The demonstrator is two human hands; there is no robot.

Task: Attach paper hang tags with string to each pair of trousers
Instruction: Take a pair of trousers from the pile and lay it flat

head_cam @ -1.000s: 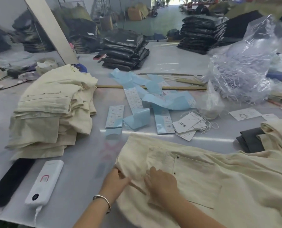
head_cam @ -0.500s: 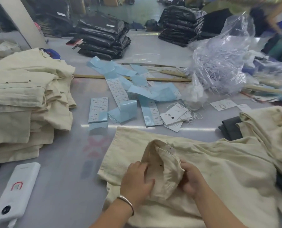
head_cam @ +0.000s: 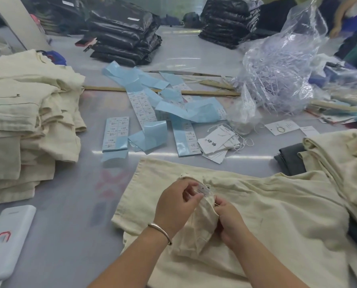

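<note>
Cream trousers [head_cam: 267,215] lie creased, pocket lining pulled out, left hand [head_cam: 174,206] pinching its small white label [head_cam: 202,190], right hand [head_cam: 228,223] gripping the lining. Bare grey table [head_cam: 65,235] opens toward nine o'clock; hang tags [head_cam: 215,145] sit at twelve.

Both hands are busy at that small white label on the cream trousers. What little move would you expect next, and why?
Probably the right hand reaches to the pile of paper hang tags for one. Both hands pinch the pulled-up fabric of the cream trousers, the left hand at the sewn-in label, and no hang tag is visible on them.
</note>
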